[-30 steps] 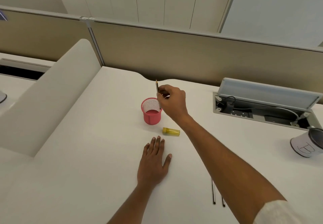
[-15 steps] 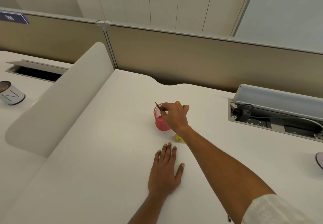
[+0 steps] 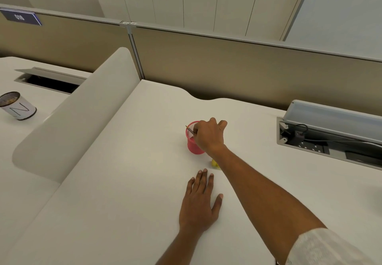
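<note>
Pink mesh cup (image 3: 193, 146) stands upright on the white desk (image 3: 124, 182). The right hand (image 3: 208, 136) hangs over its rim, with the arm stretched forward from the lower right and the wrist bent down. Its curled fingers pinch a pencil (image 3: 190, 129), which slants up and to the left across the cup's mouth. The hand hides the pencil's lower end, so it may or may not be inside. The left hand (image 3: 198, 204) lies palm down on the desk nearer the body, fingers straight and close together, thumb spread to the right. A small yellow object (image 3: 215, 163) peeks out beside the right forearm, near the cup.
</note>
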Available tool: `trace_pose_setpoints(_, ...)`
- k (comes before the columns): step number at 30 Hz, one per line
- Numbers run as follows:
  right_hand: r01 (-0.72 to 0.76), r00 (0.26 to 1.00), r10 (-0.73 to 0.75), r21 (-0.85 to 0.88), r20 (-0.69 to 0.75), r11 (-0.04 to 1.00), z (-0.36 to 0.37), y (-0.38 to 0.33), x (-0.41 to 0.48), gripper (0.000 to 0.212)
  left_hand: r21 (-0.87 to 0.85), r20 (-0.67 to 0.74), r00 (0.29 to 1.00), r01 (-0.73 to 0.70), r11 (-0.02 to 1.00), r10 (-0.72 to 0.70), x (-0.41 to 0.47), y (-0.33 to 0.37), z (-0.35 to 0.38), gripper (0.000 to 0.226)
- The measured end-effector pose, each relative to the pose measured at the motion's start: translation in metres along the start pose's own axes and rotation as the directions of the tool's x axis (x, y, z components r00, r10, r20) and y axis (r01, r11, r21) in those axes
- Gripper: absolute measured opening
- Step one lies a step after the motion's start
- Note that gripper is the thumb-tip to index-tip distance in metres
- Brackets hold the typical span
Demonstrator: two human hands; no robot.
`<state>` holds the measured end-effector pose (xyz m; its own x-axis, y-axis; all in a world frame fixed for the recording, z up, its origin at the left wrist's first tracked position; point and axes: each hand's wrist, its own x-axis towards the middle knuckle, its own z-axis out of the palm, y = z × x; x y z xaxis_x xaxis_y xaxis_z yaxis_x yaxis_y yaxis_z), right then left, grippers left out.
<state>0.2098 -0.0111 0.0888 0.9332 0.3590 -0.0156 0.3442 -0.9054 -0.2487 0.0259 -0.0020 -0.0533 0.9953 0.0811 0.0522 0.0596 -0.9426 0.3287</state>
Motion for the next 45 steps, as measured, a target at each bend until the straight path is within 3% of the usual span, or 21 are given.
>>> trace_pose_setpoints(8, 0.023, 1.000, -0.023, 0.001, 0.012, 1.000, -0.003, 0.002, 0.002, 0.034, 0.004, -0.011, 1.000, 0.000, 1.000, 0.000, 0.000, 0.000, 0.000, 0.070)
trace_pose_setpoints(12, 0.020, 0.997, 0.000, 0.259, -0.077, 0.966, -0.013, 0.013, -0.006, 0.030, -0.003, -0.011, 1.000, -0.008, 1.000, 0.008, 0.000, 0.000, -0.001, 0.070)
trace_pose_setpoints(15, 0.049, 0.983, 0.050, 0.513, -0.177, 0.857, -0.027, 0.031, -0.022, 0.025, -0.012, -0.011, 1.000, -0.011, 1.000, 0.010, 0.000, 0.000, -0.001, 0.070)
trace_pose_setpoints(18, 0.031, 0.966, 0.127, 0.591, -0.223, 0.806, -0.040, 0.057, -0.049, 0.021, -0.016, -0.014, 1.000, -0.012, 1.000, 0.012, -0.001, 0.001, -0.003, 0.070)
trace_pose_setpoints(21, -0.054, 0.964, 0.204, 0.631, -0.168, 0.774, -0.043, 0.090, -0.081, 0.017, -0.020, -0.017, 1.000, -0.016, 1.000, 0.016, 0.000, -0.001, -0.004, 0.069)
trace_pose_setpoints(28, -0.344, 0.920, 0.390, 0.557, 0.039, 0.756, -0.024, 0.160, -0.170, 0.007, -0.025, -0.003, 1.000, -0.018, 1.000, 0.018, 0.000, -0.001, -0.003, 0.070)
trace_pose_setpoints(33, -0.544, 0.831, 0.525, 0.466, 0.185, 0.698, -0.005, 0.183, -0.224, 0.012, -0.036, -0.020, 1.000, -0.022, 0.999, 0.021, 0.000, -0.001, -0.003, 0.070)
trace_pose_setpoints(45, -0.706, 0.707, 0.660, 0.299, 0.253, 0.642, 0.022, 0.190, -0.250, 0.035, -0.027, -0.014, 1.000, -0.011, 1.000, 0.011, 0.000, -0.002, -0.002, 0.071)
